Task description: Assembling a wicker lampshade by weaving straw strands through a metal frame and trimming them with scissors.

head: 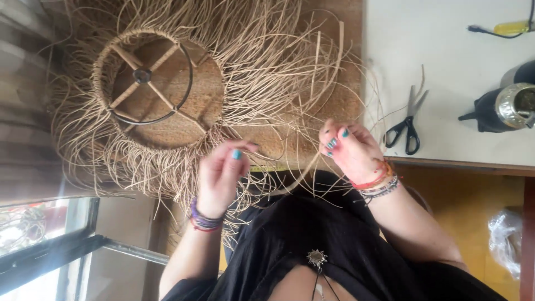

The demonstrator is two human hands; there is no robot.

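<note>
Both hands were closed on loose straw strands (290,167) at the near edge of a woven lampshade (184,120). Left hand (220,173) had thumb and fingertips drawn together in a light pinch on a few strands, the other fingers half curled. Right hand (351,147) was curled tighter, fingertips folded into the palm over a strand that ran down and across towards the left hand (the exact number of strands held could not be told).

The lampshade lay flat beyond the hands, well to the left of the white table (446,56). Its open top showed a dark metal ring (189,83) with wooden spokes meeting at a central hub (142,75). Unwoven straw fanned out from it on all sides and crossed in front of both hands, partly hiding the fingers.

On the white table, right of the right hand, lay black-handled scissors (407,125), blades apart, near but not touching the stray straw ends. Further right stood a black pot with a shiny metal rim (501,108). A yellow-handled tool (510,27) lay at the far corner. A clear plastic bag (507,239) sat lower right, below the table edge. A dark window frame (50,251) filled the lower left.
</note>
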